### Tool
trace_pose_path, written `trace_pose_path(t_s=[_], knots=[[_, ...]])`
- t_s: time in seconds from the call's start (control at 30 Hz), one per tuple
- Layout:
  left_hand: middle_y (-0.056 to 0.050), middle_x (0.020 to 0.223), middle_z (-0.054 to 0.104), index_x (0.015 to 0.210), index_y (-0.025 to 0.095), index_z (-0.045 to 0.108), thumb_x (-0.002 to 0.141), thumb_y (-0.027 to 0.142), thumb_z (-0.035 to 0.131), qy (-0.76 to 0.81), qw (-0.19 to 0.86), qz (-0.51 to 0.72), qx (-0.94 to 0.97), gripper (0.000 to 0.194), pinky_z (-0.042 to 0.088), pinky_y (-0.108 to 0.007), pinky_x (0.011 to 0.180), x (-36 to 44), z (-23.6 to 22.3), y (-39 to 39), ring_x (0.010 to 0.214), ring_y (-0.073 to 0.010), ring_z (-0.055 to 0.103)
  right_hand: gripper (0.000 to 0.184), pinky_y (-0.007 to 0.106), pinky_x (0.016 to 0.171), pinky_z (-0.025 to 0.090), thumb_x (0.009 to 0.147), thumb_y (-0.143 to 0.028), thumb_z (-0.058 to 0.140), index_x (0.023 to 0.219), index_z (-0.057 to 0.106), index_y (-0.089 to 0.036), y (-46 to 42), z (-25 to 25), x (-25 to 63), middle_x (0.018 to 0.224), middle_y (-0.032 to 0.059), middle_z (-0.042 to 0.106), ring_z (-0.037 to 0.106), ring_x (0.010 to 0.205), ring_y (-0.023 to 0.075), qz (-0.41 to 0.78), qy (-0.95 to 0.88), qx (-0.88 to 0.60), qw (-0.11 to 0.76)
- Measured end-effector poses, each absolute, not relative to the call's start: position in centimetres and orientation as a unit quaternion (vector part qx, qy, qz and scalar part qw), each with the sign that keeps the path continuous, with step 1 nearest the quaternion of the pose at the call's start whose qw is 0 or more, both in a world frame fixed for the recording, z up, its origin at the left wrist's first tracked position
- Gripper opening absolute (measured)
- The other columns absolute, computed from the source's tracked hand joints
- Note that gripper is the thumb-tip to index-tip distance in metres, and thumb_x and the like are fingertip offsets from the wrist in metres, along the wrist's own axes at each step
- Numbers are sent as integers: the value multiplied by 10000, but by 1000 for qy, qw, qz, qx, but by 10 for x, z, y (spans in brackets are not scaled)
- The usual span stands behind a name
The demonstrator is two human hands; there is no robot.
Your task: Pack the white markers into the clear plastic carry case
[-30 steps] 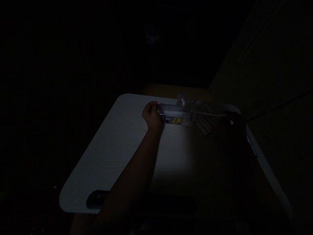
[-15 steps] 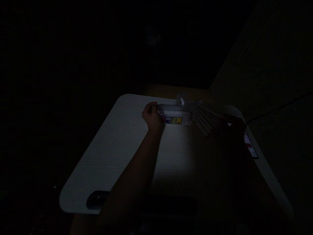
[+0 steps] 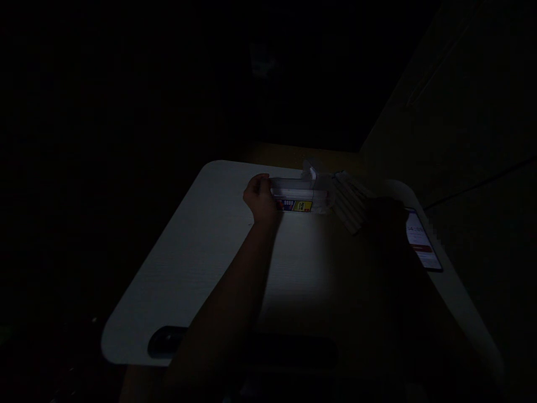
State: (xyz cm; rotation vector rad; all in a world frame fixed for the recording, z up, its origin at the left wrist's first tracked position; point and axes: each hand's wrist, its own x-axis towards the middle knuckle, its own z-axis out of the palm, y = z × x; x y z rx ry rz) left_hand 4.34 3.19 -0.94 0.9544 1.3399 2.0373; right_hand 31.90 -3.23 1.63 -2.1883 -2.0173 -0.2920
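Clear plastic makes up the open box (image 3: 289,194) lying near the far edge of the white table (image 3: 188,252), right of the middle, with a yellow, blue and red label (image 3: 296,206) along its near side. The left hand (image 3: 258,196) grasps the box's left end, fingers curled over it. Just right of the box, a row of slim sticks (image 3: 349,204) lies slanted, their near ends toward the right. The right hand (image 3: 388,215) is at the right side of these sticks, in deep shadow; I cannot tell whether it grips any. Right of that hand, a phone (image 3: 423,240) with a lit screen lies by the table's right edge. A dark slot (image 3: 168,341) runs along the near edge, partly behind the left forearm (image 3: 235,291).
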Motion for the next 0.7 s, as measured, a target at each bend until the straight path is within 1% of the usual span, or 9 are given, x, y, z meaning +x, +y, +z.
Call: trace_pose_path(t_s=[0.1, 0.23, 0.37, 0.47, 0.53, 0.63, 0.7], knots=[[0, 731, 634, 755, 194, 654, 724, 238, 539, 496, 259, 754, 344, 127, 459, -273, 678, 44, -8, 31, 729, -147, 590, 407, 516, 781, 439, 886, -229, 349, 1151, 640, -129, -30, 16, 318, 1167, 219, 561, 539, 1035, 388, -89, -654, -750, 46], [-1, 752, 641, 762, 193, 654, 731, 255, 537, 491, 257, 758, 344, 135, 464, -279, 708, 44, -9, 32, 749, -149, 597, 400, 527, 745, 448, 848, -226, 424, 1174, 635, -129, -27, 12, 319, 1159, 241, 559, 536, 1025, 409, -105, -657, -745, 34], [-5, 749, 643, 771, 193, 661, 726, 249, 541, 486, 261, 761, 341, 139, 463, -275, 693, 43, -11, 33, 730, -144, 593, 389, 510, 777, 441, 853, -231, 416, 1157, 646, -152, -27, 5, 324, 1168, 215, 560, 535, 1041, 379, -104, -667, -735, 66], [-5, 728, 638, 758, 188, 663, 716, 243, 548, 480, 262, 767, 336, 133, 459, -272, 694, 44, -10, 33, 718, -138, 586, 405, 505, 787, 430, 832, -252, 456, 1180, 631, -144, -27, 3, 326, 1193, 213, 548, 523, 1049, 379, -102, -673, -730, 63], [-2, 719, 631, 754, 186, 659, 712, 248, 549, 480, 264, 767, 335, 133, 458, -264, 685, 44, -9, 32, 722, -137, 583, 404, 496, 803, 424, 832, -250, 459, 1177, 631, -130, -28, 4, 325, 1179, 207, 561, 525, 1046, 366, -103, -679, -723, 78], [4, 706, 617, 760, 186, 653, 706, 251, 538, 490, 275, 757, 333, 143, 452, -254, 646, 45, -7, 31, 703, -136, 576, 403, 484, 863, 411, 883, -260, 387, 1166, 632, -109, -33, 9, 320, 1150, 194, 587, 530, 1053, 327, -99, -694, -702, 126], [2, 706, 615, 755, 187, 650, 705, 251, 534, 493, 276, 756, 331, 142, 453, -258, 640, 45, -6, 31, 696, -138, 575, 427, 475, 918, 402, 914, -285, 337, 1178, 623, -110, -37, 12, 312, 1186, 180, 584, 520, 1095, 311, -90, -716, -675, 154]])
